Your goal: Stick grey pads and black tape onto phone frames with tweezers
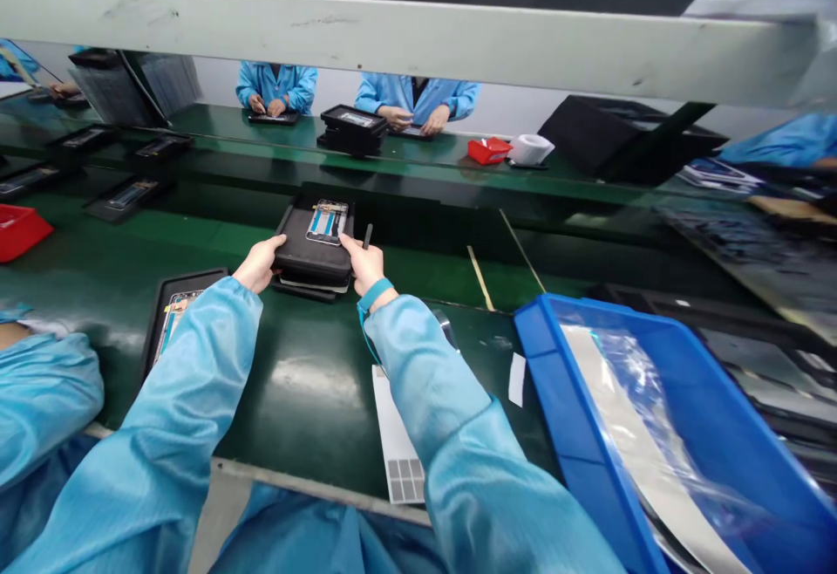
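A stack of black trays point(302, 247) is in front of me, at arm's length over the green bench. On the top tray lies an opened phone point(328, 222) with its inner parts showing. My left hand point(260, 263) is closed on the stack's left edge. On the right edge my right hand point(366, 265) grips it, the thumb close to the phone's lower corner. A thin dark stick-like tool point(368, 235) rises from beside my right fingers; its kind is unclear. Another black tray point(155, 330) with a phone in it lies partly hidden behind my left sleeve.
A blue bin point(542, 365) with plastic film stands at right. Near my right forearm lies a white label sheet point(392, 434). A conveyor with several phone trays point(127, 199) runs beyond. Co-workers point(418, 99) sit across; a co-worker's sleeve point(45, 391) is at left. A beam point(392, 33) crosses overhead.
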`<move>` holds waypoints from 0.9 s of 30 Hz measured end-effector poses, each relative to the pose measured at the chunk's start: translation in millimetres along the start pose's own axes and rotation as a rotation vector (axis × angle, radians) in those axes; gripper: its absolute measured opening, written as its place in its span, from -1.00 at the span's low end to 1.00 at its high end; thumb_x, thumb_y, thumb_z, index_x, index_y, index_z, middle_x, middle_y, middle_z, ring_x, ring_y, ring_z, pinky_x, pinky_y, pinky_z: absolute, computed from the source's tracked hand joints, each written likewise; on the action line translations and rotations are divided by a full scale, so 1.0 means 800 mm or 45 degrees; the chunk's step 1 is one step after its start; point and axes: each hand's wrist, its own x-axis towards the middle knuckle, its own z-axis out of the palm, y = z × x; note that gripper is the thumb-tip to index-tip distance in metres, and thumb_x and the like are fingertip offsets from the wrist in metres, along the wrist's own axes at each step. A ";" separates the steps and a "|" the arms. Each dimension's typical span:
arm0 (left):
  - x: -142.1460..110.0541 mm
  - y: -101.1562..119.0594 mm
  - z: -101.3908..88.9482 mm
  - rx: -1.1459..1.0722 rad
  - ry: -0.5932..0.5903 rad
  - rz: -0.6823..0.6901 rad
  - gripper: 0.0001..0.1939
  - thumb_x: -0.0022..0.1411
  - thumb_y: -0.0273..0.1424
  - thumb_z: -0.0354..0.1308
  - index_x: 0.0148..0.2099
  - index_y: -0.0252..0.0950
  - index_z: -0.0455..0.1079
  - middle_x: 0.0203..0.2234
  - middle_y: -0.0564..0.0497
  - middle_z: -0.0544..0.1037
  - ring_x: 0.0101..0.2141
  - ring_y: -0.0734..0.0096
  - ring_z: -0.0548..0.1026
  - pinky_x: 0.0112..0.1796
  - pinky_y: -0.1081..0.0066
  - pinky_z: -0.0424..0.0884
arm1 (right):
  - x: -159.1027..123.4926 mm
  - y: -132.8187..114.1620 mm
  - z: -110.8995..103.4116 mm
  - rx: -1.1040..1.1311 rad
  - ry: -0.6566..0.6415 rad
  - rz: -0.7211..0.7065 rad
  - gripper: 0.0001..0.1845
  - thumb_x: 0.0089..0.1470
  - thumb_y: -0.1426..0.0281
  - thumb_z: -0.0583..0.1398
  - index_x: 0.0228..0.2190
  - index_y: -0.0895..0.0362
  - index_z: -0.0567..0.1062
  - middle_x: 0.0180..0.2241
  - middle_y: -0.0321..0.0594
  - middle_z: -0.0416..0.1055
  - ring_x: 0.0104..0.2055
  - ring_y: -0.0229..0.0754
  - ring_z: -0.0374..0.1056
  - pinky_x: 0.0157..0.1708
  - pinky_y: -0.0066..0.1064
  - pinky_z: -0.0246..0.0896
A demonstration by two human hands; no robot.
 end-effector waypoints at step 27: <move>-0.306 -0.081 0.029 1.584 -0.886 1.266 -0.73 0.36 -0.33 0.06 0.04 -0.28 0.41 -0.10 -0.12 0.55 -0.04 0.12 0.48 -0.01 0.19 0.40 | -0.318 0.138 -0.306 -0.125 -0.227 0.007 -0.59 0.17 0.05 0.25 -0.48 0.12 0.54 -0.53 -0.30 0.42 -0.54 -0.28 0.37 -0.49 -0.43 0.32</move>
